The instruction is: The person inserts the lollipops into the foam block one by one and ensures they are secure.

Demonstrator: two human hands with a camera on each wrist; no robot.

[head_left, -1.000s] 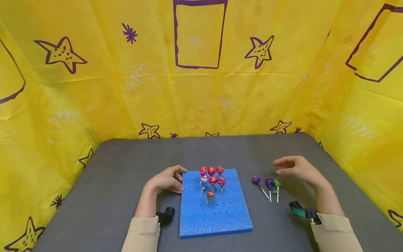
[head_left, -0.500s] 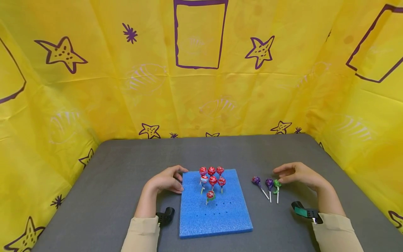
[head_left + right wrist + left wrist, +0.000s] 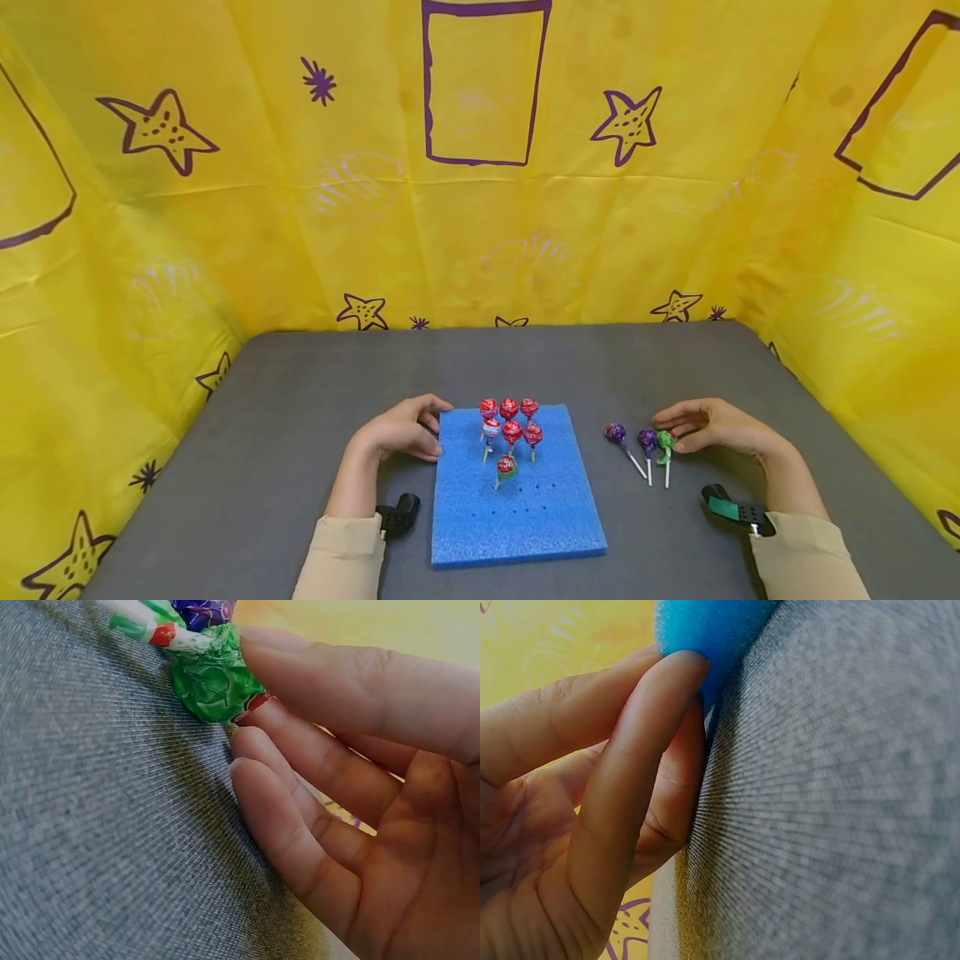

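Note:
My left hand (image 3: 401, 429) rests at the left edge of a blue foam board (image 3: 517, 533), its thumb and fingers against the foam. In the left wrist view the thumb (image 3: 641, 750) lies at the foam's corner (image 3: 712, 626). Several red-wrapped lollipops (image 3: 512, 432) stand upright in the board, along with one red-and-green lollipop (image 3: 507, 467). On the table to the right, my right hand (image 3: 716, 425) pinches the head of a green lollipop (image 3: 214, 682) between thumb and fingers. The lollipop's white stick (image 3: 667, 475) points toward me.
Two purple lollipops (image 3: 616, 432) lie on the grey table (image 3: 337, 367) just left of the green one. Small holes dot the front half of the foam board. A yellow printed cloth (image 3: 480, 208) encloses the table's back and sides.
My right hand has come down and nearer to me, onto the green lollipop's head. The left hand keeps its place at the foam board. The head view has shifted slightly.

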